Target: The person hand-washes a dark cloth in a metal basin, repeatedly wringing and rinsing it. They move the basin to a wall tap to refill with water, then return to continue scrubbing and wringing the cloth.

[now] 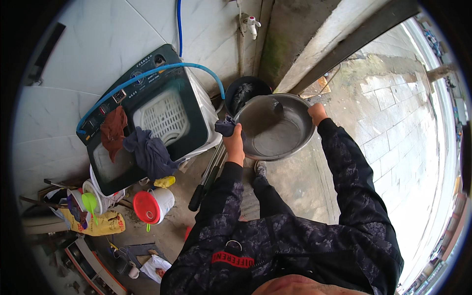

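Note:
Both hands hold a round grey metal basin (284, 142) in front of my body, tilted away from me. My left hand (234, 143) grips its left rim together with a bunched dark cloth (225, 126). At the opposite side, my right hand (318, 113) is closed around the rim. Murky water appears to lie toward the basin's far side. Just beyond that side stands a dark bucket (236, 89) with a glinting, rippled surface inside, partly covered by the basin. A twin-tub washing machine (199, 127) stands to the left, a brown cloth (113, 129) and a dark blue garment (151, 153) draped over it.
A blue hose (158, 68) arches across the machine toward the bucket. On the wall is a white tap (253, 25). Long-handled tools (201, 191) lean beside my left arm. A red-lidded white bucket (164, 202) stands lower left. Paving (383, 121) lies outside, right.

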Available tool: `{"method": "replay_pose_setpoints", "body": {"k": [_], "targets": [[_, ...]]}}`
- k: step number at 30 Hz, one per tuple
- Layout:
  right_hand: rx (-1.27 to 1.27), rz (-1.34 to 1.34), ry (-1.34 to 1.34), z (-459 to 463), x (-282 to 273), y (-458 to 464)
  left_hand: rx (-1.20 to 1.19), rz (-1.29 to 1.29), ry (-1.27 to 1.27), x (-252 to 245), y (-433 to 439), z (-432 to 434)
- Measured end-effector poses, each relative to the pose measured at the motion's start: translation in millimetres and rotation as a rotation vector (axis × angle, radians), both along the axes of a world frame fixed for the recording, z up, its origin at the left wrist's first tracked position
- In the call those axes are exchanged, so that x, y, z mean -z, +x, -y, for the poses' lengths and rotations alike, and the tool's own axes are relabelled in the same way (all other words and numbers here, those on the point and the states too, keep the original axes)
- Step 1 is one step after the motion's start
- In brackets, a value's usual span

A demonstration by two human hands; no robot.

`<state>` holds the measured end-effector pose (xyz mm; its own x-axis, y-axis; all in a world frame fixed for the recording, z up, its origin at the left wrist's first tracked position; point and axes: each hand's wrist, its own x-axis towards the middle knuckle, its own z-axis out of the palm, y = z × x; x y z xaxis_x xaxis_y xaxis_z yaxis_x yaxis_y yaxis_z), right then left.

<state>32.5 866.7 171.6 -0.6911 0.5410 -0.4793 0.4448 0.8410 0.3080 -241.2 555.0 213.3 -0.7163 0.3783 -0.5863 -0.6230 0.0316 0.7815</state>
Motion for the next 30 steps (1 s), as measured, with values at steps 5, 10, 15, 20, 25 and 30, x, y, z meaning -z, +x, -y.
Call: {"method": "replay_pose_setpoints", "body": {"k": [5,10,15,20,25,30], "targets": [[-0.125,-0.024,-0.059,-54,11,-46,-0.115,0.091,-0.121,17,-23,-31],[-0.078,-0.045,-0.077,-75,29,-73,-0.043,0.293,-0.233,27,-48,-65],[0.209,-0.01,-0.267,-85,34,-77,0.011,0.296,-0.189,25,-59,-80],[-0.04,0.07,-0.19,-90,40,-77,0.018,0.335,-0.223,22,-68,-80],[-0.043,0.021,-0.182,-87,42,-73,0.046,0.32,-0.235,20,-64,-81],[-0.08,-0.027,-0.217,-85,39,-65,0.078,0.308,-0.25,12,-66,-83]]}}
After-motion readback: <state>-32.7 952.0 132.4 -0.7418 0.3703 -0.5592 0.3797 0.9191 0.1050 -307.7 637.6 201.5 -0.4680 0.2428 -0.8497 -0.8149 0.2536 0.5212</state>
